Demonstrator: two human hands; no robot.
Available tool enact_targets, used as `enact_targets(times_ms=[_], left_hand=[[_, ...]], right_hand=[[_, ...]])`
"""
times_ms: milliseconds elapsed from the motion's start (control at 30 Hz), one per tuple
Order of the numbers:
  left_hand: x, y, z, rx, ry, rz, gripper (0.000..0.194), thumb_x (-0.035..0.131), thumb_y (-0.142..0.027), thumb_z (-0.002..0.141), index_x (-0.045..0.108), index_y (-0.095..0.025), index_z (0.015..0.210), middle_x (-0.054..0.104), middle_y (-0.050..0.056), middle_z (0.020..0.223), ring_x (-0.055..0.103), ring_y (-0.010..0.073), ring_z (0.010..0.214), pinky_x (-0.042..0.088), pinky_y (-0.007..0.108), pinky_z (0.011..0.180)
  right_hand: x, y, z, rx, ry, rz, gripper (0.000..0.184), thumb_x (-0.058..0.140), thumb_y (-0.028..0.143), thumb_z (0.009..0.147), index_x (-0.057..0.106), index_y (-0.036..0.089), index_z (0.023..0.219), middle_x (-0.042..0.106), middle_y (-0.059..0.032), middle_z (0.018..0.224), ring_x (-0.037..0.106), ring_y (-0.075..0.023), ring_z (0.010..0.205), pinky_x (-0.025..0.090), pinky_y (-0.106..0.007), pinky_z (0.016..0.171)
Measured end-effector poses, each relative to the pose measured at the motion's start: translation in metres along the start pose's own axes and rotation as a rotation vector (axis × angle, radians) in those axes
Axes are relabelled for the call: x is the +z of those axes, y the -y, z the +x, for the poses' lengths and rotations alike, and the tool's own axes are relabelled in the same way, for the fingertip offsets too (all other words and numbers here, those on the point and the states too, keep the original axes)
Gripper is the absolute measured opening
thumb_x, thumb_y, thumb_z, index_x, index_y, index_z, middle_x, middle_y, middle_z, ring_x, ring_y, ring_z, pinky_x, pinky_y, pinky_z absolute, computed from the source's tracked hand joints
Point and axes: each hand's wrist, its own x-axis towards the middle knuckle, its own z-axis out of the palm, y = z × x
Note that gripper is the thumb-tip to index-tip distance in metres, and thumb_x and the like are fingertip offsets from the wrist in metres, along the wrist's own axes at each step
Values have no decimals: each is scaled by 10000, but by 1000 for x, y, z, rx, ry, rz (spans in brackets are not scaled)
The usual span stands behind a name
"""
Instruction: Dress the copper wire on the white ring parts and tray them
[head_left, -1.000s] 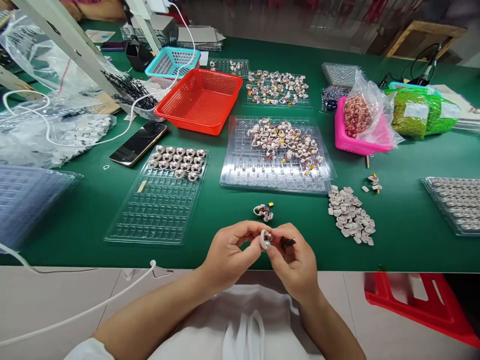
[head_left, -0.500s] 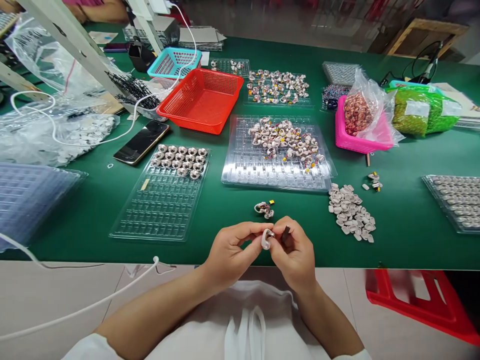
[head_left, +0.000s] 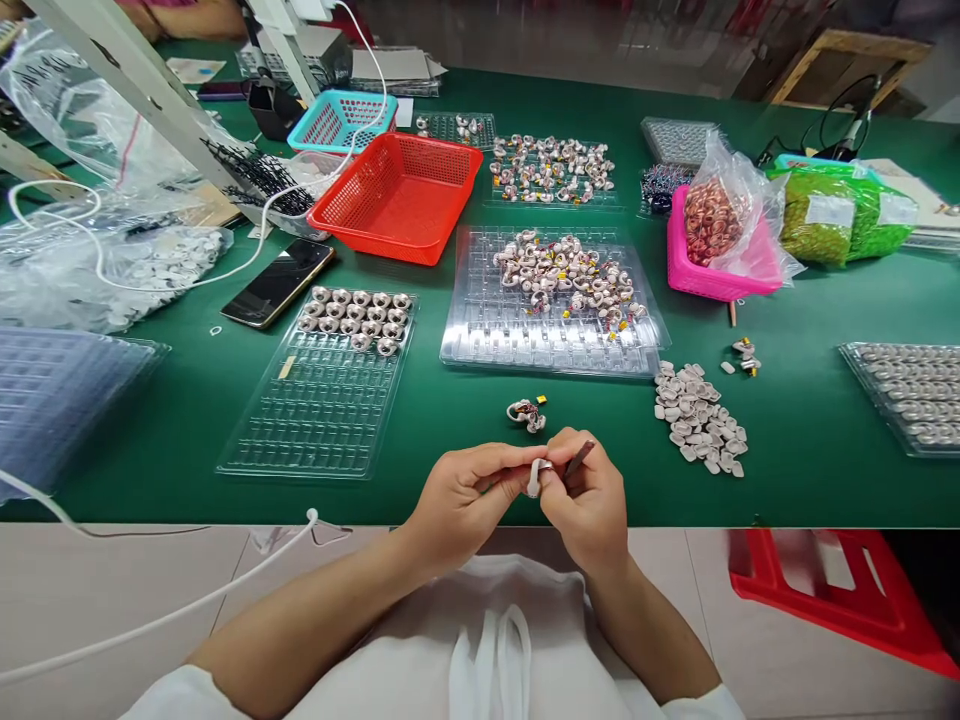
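Over the table's front edge, my left hand (head_left: 469, 500) pinches a small whitish C-shaped earbud piece (head_left: 534, 480) between thumb and fingertips. My right hand (head_left: 589, 505) closes on the same piece from the other side. A dark slim tool (head_left: 579, 457), perhaps tweezers, is tucked in the right fingers and sticks up past them. Fingertips hide part of the earbud piece. Just beyond my hands lies a loose earbud assembly (head_left: 527, 413) with fine wires and a yellow tab. To the right is a pile of pale flat covers (head_left: 697, 418).
A clear tray (head_left: 315, 415) with silvery pieces and a phone (head_left: 279, 283) lie left. Ahead are stacked trays (head_left: 480, 330) heaped with wired earbuds, and a red basket (head_left: 397, 205). A pink basket (head_left: 721, 280) stands right, a filled tray (head_left: 911, 395) farther right.
The earbud piece has turned slightly between my fingers. The dark tool in my right hand now leans to the right and shows more of its length. The view has shifted slightly.
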Motion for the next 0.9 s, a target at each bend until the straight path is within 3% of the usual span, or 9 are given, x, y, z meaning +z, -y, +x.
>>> enact_targets(times_ms=[233,533,767,900], left_hand=[[1,2,-4,59,-32,56,267,665,-63,858,823,-185,1035,793,76,840,738,162,746,581,197,672],[1,6,-5,98,28,98,265,635,-89,896,808,-202,1061,779,75,831,723,165,756,577,223,706],[-3,0,2,-116,113,18,275,634,-178,921,765,-185,1162,788,95,1015,734,220,935,594,303,856],[-4,-6,7,-225,109,-76,249,681,-214,899,774,-189,1128,792,74,1009,728,213,949,594,299,869]], right_hand=[[3,-1,-1,-49,-3,48,219,564,44,763,496,243,826,479,51,749,483,-104,609,387,-224,513],[4,-5,-2,-57,-20,71,229,558,41,723,480,242,798,467,43,743,470,-118,619,372,-227,494],[-8,1,9,110,81,-40,177,590,105,768,467,233,763,477,55,699,438,-105,583,360,-239,522],[-18,10,11,199,169,-130,108,620,196,848,538,220,782,521,37,708,448,-114,607,372,-248,548]])
